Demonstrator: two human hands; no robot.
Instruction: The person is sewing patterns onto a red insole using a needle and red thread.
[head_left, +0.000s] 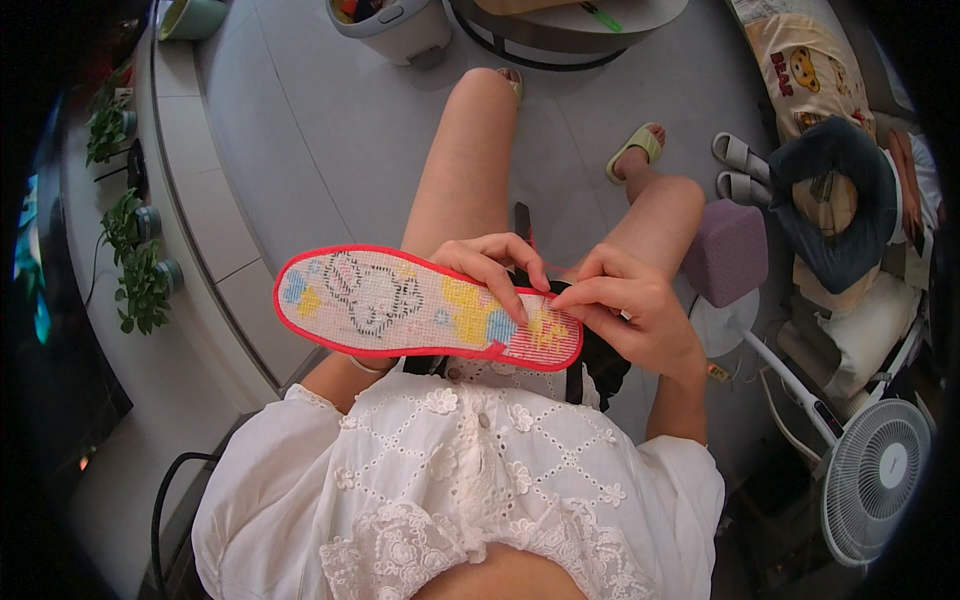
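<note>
A cross-stitch shoe insole (390, 304) with a red bound edge lies across my lap, its face turned up and patterned in yellow, blue, black and red stitches. My left hand (495, 266) holds it from its far edge, fingers resting over the stitched face and the thumb hidden. At the narrower right end, my right hand (630, 307) has its thumb and index finger pinched together at the insole's surface. Red thread (559, 268) runs between the two hands. Whether a needle sits in the pinch is too small to tell.
A round table (637, 37) and a white bin (405, 37) stand beyond my knees. To the right are a purple stool (726, 251), a standing fan (877, 480), grey slippers (742, 169) and another person in jeans (832, 270). Potted plants (139, 277) line the left.
</note>
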